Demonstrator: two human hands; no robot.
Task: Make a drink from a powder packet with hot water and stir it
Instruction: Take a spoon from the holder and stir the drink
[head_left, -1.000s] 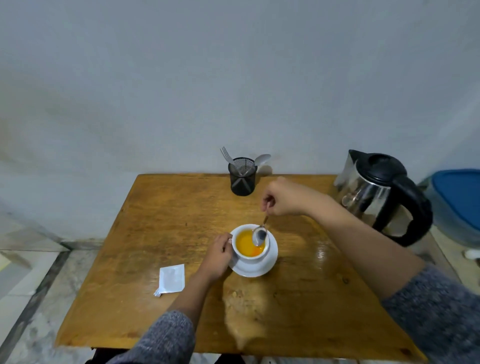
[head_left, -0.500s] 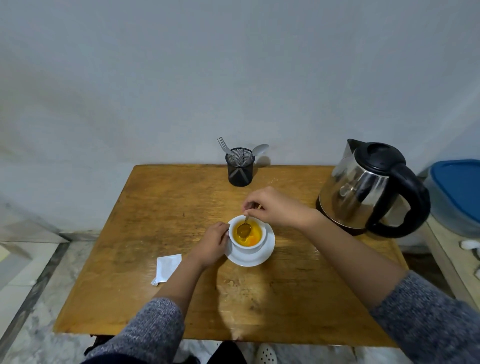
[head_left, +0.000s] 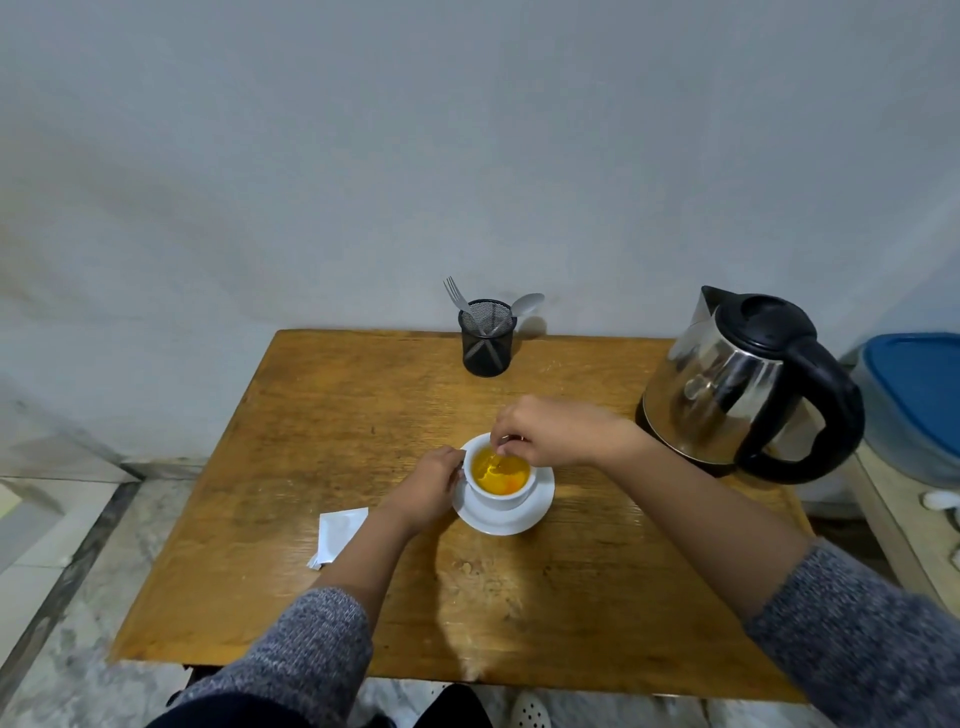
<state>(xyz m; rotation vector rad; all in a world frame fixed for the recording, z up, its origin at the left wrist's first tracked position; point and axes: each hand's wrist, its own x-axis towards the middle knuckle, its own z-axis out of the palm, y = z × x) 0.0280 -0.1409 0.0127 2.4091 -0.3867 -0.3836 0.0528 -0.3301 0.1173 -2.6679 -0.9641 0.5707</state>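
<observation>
A white cup (head_left: 501, 496) of orange drink stands on a white saucer (head_left: 524, 519) in the middle of the wooden table (head_left: 322, 415). My left hand (head_left: 428, 486) grips the cup's left side at the handle. My right hand (head_left: 553, 431) hovers over the cup's far rim, pinching a spoon (head_left: 500, 456) whose bowl is sunk in the liquid. The torn white powder packet (head_left: 337, 535) lies flat left of the cup. A steel kettle (head_left: 727, 395) with a black lid and handle stands at the right.
A black mesh holder (head_left: 487, 338) with a fork and a spoon stands at the table's far edge near the wall. A blue-lidded container (head_left: 919, 395) sits beyond the table's right side. Tiled floor lies to the left.
My right hand has dropped from above the cup down to its rim, and the spoon has gone from lifted out to dipped in the drink. The head view has shifted.
</observation>
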